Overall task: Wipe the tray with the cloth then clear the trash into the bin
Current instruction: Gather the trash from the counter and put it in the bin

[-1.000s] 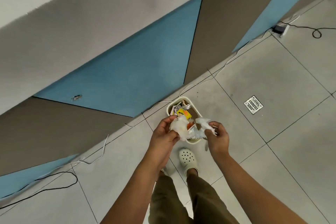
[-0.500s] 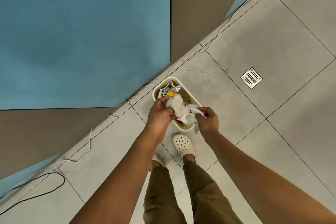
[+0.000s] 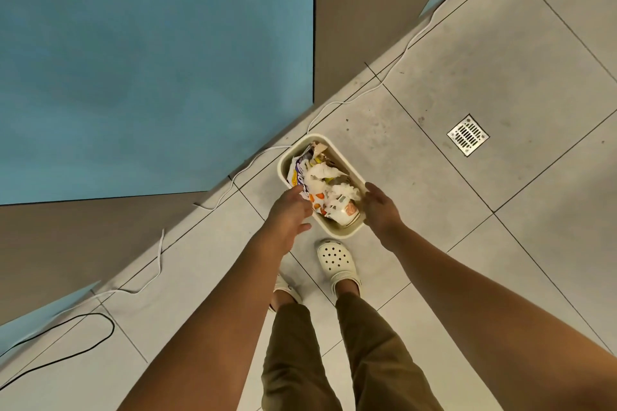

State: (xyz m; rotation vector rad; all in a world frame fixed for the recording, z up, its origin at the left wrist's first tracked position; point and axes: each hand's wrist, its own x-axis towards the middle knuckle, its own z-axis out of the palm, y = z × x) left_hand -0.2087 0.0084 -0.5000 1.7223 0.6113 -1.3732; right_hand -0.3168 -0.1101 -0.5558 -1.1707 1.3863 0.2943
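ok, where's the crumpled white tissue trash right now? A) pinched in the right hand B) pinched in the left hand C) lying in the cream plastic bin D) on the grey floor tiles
C: the crumpled white tissue trash lies on the wrappers inside the cream plastic bin, while the left hand and right hand hover at its sides, fingers relaxed and holding nothing.

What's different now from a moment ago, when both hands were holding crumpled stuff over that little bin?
Both hands let go: the crumpled white tissues now lie in the bin on top of the wrappers. The left hand and the right hand have spread apart to either side of the rim, fingers relaxed and holding nothing. The bin, the white cable and the floor drain are where they were.
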